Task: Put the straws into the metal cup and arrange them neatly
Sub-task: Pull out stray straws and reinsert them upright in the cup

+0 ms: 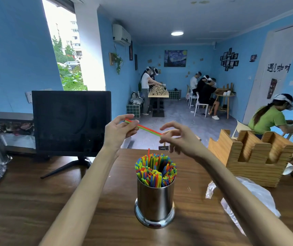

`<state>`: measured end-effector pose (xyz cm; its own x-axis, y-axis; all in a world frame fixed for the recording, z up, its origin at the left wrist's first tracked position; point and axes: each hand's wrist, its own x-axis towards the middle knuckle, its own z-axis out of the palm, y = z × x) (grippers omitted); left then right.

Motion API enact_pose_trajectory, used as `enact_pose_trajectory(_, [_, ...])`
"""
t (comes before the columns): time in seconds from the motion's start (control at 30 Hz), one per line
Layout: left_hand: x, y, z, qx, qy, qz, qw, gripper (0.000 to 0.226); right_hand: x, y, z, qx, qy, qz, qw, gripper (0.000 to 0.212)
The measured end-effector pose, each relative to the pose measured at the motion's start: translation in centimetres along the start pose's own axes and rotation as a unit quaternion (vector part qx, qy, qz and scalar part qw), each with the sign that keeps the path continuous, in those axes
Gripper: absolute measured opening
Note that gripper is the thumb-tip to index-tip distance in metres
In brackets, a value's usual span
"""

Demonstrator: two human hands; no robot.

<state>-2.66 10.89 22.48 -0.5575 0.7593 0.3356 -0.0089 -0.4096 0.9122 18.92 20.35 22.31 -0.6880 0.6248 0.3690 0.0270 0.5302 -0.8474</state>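
— Which step is in hand?

— Loading, near the end of it by my reckoning. The left hand (119,129) pinches one end of a red straw and a green straw (146,129) lying side by side, held level in the air above the metal cup (155,199). The right hand (176,137) has its fingertips curled at the other end; it appears to pinch them too, though the contact is hard to make out.

— And the cup?

— Upright on the wooden bench (106,201), between the forearms, already crowded with bundled straws (155,169) in red, green, yellow and blue. One red straw (148,152) stands higher than its neighbours (that one wants pressing down).

— What does the next move call for?

— Tipping the pair upright and threading them into the dark gap near the middle of the bundle, then levelling the tops. The pack looks tight, so a forced entry could buckle them.

— Materials?

— Thin, light plastic tubes, likely springy. The cup is polished steel, cylindrical, with a flared, mirror-bright base. The bench shows dark wood grain; a crinkled clear plastic bag (254,194) lies to the right.
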Motion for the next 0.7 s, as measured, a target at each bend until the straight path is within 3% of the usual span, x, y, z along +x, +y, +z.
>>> enact_pose_trajectory(0.13, [-0.4, -0.8, -0.6, 0.019, -0.038, -0.049, 0.998, 0.039, 0.6, -0.6, -1.5, 0.222, 0.117, 0.073, 0.965, 0.027])
enact_pose_trajectory(0.27, [-1.8, -2.2, 0.7, 0.124, -0.101, -0.043, 0.986, 0.024, 1.8, -0.6, -1.3, 0.296, 0.158, 0.064, 0.94, 0.027])
enact_pose_trajectory(0.4, [-2.5, -4.0, 1.8, 0.259, -0.159, 0.024, 0.952, 0.021, 2.1, -0.7, -0.4, 0.208, 0.173, 0.014, 0.963, 0.02])
enact_pose_trajectory(0.5, [-1.7, -5.3, 1.2, 0.301, -0.111, 0.064, 0.945, 0.008, 2.1, -0.6, -0.4, 0.103, 0.213, -0.048, 0.97, 0.011])
enact_pose_trajectory(0.57, [-1.2, -5.8, 0.6, 0.317, -0.072, 0.057, 0.944, 0.007, 1.9, -0.1, -0.4, 0.011, 0.216, -0.073, 0.974, 0.024])
enact_pose_trajectory(0.7, [-1.3, -7.2, 0.6, 0.362, -0.14, 0.012, 0.921, 0.023, 0.8, 2.5, 1.5, -0.086, 0.151, -0.072, 0.982, 0.055])
